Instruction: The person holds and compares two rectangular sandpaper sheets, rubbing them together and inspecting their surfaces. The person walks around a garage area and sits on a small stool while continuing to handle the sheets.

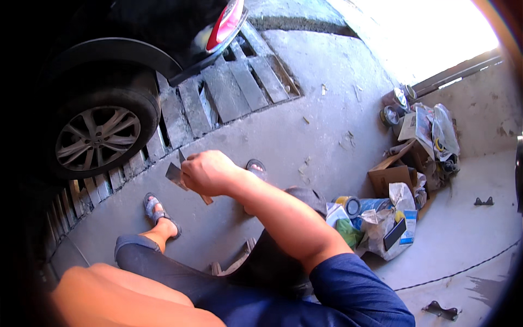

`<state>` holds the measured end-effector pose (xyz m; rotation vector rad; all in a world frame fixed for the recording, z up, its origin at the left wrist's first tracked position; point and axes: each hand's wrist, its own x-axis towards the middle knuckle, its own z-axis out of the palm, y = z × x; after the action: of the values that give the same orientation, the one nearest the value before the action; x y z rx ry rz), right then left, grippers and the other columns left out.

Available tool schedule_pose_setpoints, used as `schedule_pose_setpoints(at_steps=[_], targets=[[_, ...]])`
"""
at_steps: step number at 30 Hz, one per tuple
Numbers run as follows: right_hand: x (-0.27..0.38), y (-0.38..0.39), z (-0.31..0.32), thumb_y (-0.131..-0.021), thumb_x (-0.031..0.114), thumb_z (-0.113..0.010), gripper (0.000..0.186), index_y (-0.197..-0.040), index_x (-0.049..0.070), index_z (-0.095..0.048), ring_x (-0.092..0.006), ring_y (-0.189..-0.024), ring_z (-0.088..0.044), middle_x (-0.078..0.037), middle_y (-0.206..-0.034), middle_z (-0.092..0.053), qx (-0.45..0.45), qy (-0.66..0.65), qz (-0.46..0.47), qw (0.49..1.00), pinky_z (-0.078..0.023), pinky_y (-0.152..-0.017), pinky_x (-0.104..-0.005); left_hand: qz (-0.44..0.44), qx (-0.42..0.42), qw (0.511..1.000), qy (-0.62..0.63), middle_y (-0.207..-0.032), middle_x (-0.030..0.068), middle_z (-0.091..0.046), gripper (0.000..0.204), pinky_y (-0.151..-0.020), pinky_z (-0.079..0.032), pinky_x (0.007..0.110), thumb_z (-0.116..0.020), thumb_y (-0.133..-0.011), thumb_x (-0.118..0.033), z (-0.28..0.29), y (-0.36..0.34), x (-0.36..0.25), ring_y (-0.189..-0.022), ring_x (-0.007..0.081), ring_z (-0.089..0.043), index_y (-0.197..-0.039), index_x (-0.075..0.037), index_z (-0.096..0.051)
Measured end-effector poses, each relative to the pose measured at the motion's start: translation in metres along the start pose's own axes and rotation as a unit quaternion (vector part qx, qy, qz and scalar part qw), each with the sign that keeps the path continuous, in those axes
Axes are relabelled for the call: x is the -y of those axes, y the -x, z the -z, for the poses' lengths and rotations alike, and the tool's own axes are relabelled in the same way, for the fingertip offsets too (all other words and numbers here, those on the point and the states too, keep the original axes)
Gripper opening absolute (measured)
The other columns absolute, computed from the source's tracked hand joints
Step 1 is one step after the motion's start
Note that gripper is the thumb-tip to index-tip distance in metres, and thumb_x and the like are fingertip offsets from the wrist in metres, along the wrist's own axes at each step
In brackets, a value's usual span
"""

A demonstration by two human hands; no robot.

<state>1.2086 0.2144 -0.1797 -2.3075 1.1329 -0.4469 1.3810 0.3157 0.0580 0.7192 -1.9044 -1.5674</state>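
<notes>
From where I stand, the person sits low on the concrete floor [305, 125], knees up, with the right hand [210, 173] out in front of them. That hand is curled tight around a putty knife [175, 175]: the flat grey blade sticks out toward 9 o'clock of the fist, and a brownish handle end pokes out below at about 5 o'clock. A second thin blade seems to rise at 11 o'clock of the knuckles, though I cannot tell if it is a separate tool. The left hand is not visible; only a bare forearm [120, 297] fills the lower left, so its grip cannot be told

The car wheel [98, 136] sits at 9 o'clock of the hand, on the wooden planks [229, 87] over a pit. 2 sandalled feet [158, 212] rest just below the blade. At 3 o'clock lies a heap of bags and cardboard boxes [389, 215], with tins [395, 106] farther off at 2 o'clock

My judgement on doing this well: keep the wrist firm, hold the blade flat and clear of the feet, and keep the edge turned away from the other arm
</notes>
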Motion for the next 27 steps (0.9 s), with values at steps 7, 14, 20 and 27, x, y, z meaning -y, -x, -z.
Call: schedule_pose_setpoints(at_steps=[7, 14, 20, 27], targets=[[0.003, -0.002, 0.0, -0.08, 0.022, -0.054, 0.022, -0.078, 0.004, -0.066, -0.0342, -0.075, -0.066, -0.016, -0.08, -0.067, 0.016, 0.006, -0.004, 1.0, -0.053, -0.068, -0.0425, 0.005, 0.008, 1.0, 0.0, -0.085, 0.0116, -0.059, 0.035, -0.065, -0.053, 0.029, -0.069, -0.083, -0.026, 0.005, 0.007, -0.003, -0.067, 0.0194, -0.062, -0.1, -0.003, -0.05], [0.003, -0.001, -0.003, -0.082, 0.026, -0.055, 0.023, -0.078, 0.005, -0.065, -0.0316, -0.074, -0.065, -0.011, -0.079, -0.064, 0.035, 0.012, -0.008, 0.999, -0.052, -0.069, -0.0413, 0.011, 0.043, 0.999, -0.013, -0.085, 0.0117, -0.059, 0.034, -0.065, -0.053, 0.029, -0.07, -0.082, -0.026, 0.0, 0.007, -0.004, -0.066, 0.0194, -0.062, -0.099, -0.003, -0.051], [0.002, -0.002, -0.005, -0.082, 0.024, -0.056, 0.022, -0.076, 0.005, -0.065, -0.0319, -0.075, -0.065, -0.012, -0.08, -0.065, 0.036, 0.014, -0.005, 0.999, -0.052, -0.069, -0.0415, 0.012, 0.068, 0.997, -0.031, -0.085, 0.0119, -0.06, 0.034, -0.065, -0.053, 0.03, -0.07, -0.082, -0.025, -0.003, -0.001, -0.004, -0.066, 0.0194, -0.062, -0.098, -0.003, -0.052], [0.004, -0.001, -0.001, -0.083, 0.027, -0.055, 0.025, -0.078, 0.004, -0.066, -0.0335, -0.076, -0.064, -0.013, -0.079, -0.065, 0.044, 0.018, -0.014, 0.999, -0.052, -0.07, -0.0423, 0.006, 0.103, 0.993, -0.052, -0.084, 0.012, -0.06, 0.033, -0.065, -0.053, 0.03, -0.07, -0.081, -0.025, -0.006, -0.013, 0.004, -0.066, 0.0194, -0.062, -0.098, -0.003, -0.053]])
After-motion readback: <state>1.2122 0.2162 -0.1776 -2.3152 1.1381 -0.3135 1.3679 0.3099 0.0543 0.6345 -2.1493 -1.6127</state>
